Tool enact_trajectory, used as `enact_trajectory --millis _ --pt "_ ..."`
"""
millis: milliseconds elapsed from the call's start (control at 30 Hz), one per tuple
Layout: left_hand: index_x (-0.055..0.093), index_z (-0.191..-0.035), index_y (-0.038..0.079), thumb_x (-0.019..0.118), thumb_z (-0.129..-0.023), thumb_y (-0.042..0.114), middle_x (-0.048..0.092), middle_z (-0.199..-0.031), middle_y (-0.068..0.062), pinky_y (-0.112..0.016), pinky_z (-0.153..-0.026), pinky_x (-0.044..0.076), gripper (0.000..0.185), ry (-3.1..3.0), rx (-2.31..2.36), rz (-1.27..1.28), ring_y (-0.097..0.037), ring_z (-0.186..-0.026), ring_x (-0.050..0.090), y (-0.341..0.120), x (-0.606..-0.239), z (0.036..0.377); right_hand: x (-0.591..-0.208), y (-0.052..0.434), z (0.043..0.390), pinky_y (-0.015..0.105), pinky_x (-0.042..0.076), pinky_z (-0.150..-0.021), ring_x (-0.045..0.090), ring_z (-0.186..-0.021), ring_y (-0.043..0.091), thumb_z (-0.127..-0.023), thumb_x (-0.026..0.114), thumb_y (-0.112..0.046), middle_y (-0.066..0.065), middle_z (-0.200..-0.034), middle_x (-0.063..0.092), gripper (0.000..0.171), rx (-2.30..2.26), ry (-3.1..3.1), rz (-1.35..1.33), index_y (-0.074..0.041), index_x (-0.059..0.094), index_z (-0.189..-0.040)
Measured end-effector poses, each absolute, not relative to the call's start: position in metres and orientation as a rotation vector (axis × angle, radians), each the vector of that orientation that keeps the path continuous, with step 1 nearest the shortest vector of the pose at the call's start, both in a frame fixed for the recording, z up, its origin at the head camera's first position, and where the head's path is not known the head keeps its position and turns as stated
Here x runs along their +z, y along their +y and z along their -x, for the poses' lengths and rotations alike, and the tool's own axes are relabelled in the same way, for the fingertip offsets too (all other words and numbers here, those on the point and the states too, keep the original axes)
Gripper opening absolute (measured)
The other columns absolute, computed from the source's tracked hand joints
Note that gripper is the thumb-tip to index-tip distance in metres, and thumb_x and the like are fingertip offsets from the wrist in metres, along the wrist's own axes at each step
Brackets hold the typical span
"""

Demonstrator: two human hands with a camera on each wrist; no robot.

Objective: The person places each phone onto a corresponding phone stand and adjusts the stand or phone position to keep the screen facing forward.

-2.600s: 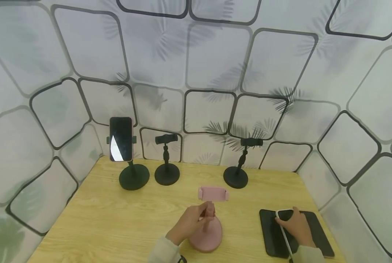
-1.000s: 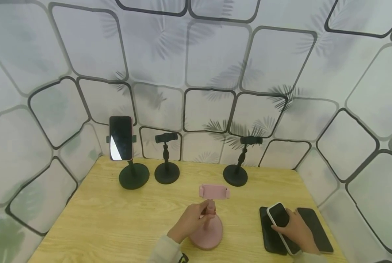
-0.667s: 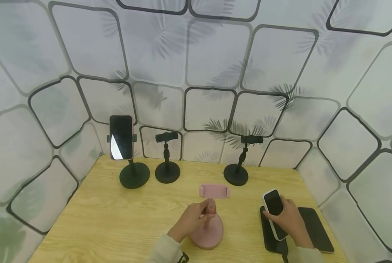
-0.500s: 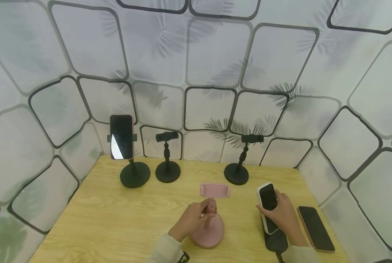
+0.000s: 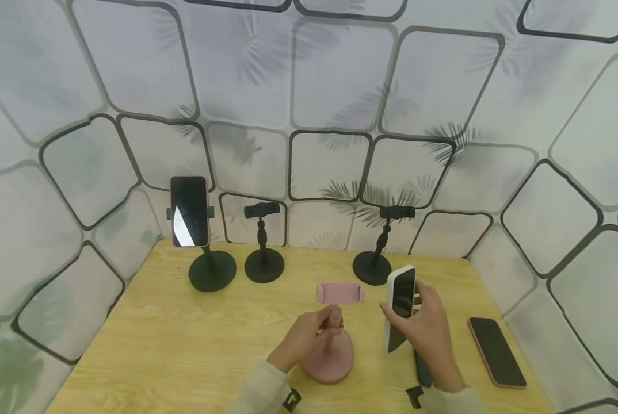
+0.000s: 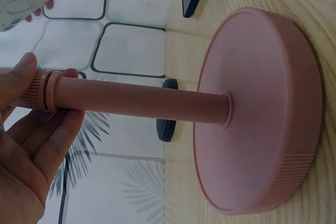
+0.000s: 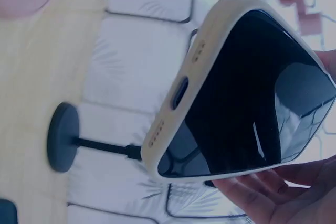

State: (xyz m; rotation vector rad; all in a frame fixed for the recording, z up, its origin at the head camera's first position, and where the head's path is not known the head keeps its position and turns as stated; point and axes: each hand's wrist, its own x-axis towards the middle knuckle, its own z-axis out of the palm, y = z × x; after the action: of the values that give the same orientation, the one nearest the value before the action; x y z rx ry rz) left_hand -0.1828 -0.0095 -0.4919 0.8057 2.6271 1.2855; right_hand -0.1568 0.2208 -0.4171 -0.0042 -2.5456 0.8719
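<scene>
A pink phone stand (image 5: 332, 345) stands on the wooden table (image 5: 184, 333), its clamp (image 5: 340, 292) empty. My left hand (image 5: 302, 339) grips its stem (image 6: 136, 100) just below the clamp, above the round base (image 6: 262, 114). My right hand (image 5: 423, 328) holds a white-cased phone (image 5: 399, 305) upright above the table, just right of the pink stand, its dark screen (image 7: 247, 93) facing me. A dark phone (image 5: 423, 368) lies under that hand, mostly hidden.
Three black stands line the back of the table: the left one (image 5: 212, 270) holds a phone (image 5: 189, 211), the middle (image 5: 263, 253) and right (image 5: 378, 253) ones are empty. A pink-edged phone (image 5: 496, 351) lies flat at the right edge.
My right hand lifted the white-cased phone off the phones on the table and carried it up and left towards the pink stand. The left hand stayed on the stem.
</scene>
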Motion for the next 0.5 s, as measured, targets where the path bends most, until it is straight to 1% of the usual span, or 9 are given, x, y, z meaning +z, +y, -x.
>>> enact_trajectory --millis 33,100,200,267,333,433,500 --pt "0.058 -0.112 0.011 0.058 -0.092 0.026 0.069 -0.096 -0.004 -0.016 -0.075 0.053 0.025 2.629 1.29 -0.812 -0.014 -0.093 0.068 -0.009 -0.492 0.183 -0.414 0.218 0.156 0.025 0.049 -0.06 0.056 -0.084 0.027 -0.066 0.084 -0.025 0.016 -0.099 0.058 0.069 0.882 -2.541 0.008 0.005 0.054 -0.12" --pt "0.058 -0.113 0.01 0.059 -0.092 0.025 0.069 -0.096 -0.005 -0.015 -0.075 0.053 0.026 2.644 1.292 -0.829 -0.014 -0.092 0.068 -0.008 -0.491 0.185 -0.408 0.214 0.154 0.026 0.052 -0.06 0.056 -0.084 0.027 -0.067 0.083 -0.025 0.016 -0.099 0.057 0.068 0.901 -2.538 0.021 0.005 0.054 -0.121" --pt "0.057 -0.116 0.007 0.059 -0.092 0.025 0.07 -0.095 -0.006 -0.015 -0.074 0.053 0.03 2.672 1.291 -0.846 -0.014 -0.09 0.068 -0.006 -0.492 0.186 -0.401 0.209 0.151 0.034 0.056 -0.063 0.056 -0.085 0.027 -0.068 0.083 -0.024 0.016 -0.099 0.057 0.068 0.943 -2.53 0.044 0.005 0.053 -0.122" --pt "0.058 -0.114 0.007 0.059 -0.092 0.025 0.07 -0.095 -0.006 -0.015 -0.073 0.053 0.029 2.683 1.29 -0.85 -0.014 -0.089 0.068 -0.005 -0.493 0.187 -0.396 0.205 0.148 0.037 0.057 -0.064 0.056 -0.085 0.027 -0.068 0.083 -0.024 0.016 -0.1 0.056 0.067 0.976 -2.521 0.06 0.004 0.053 -0.122" --pt "0.058 -0.108 0.009 0.059 -0.091 0.025 0.07 -0.095 -0.005 -0.015 -0.073 0.053 0.023 2.679 1.301 -0.846 -0.014 -0.089 0.068 -0.004 -0.493 0.188 -0.391 0.202 0.146 0.035 0.057 -0.064 0.057 -0.085 0.027 -0.068 0.083 -0.024 0.016 -0.1 0.057 0.067 0.996 -2.514 0.076 0.004 0.053 -0.122" --pt "0.057 -0.101 0.012 0.059 -0.092 0.024 0.07 -0.096 -0.005 -0.015 -0.073 0.053 0.015 2.663 1.323 -0.834 -0.014 -0.09 0.068 -0.003 -0.492 0.188 -0.381 0.195 0.141 0.025 0.054 -0.062 0.057 -0.085 0.026 -0.069 0.083 -0.024 0.016 -0.101 0.058 0.066 1.027 -2.505 0.102 0.004 0.054 -0.121" --pt "0.057 -0.1 0.012 0.059 -0.091 0.024 0.071 -0.096 -0.005 -0.015 -0.074 0.053 0.015 2.654 1.334 -0.831 -0.014 -0.09 0.069 -0.003 -0.492 0.189 -0.374 0.189 0.137 0.02 0.052 -0.062 0.057 -0.085 0.026 -0.069 0.082 -0.023 0.016 -0.099 0.058 0.065 1.045 -2.498 0.109 0.004 0.054 -0.12"
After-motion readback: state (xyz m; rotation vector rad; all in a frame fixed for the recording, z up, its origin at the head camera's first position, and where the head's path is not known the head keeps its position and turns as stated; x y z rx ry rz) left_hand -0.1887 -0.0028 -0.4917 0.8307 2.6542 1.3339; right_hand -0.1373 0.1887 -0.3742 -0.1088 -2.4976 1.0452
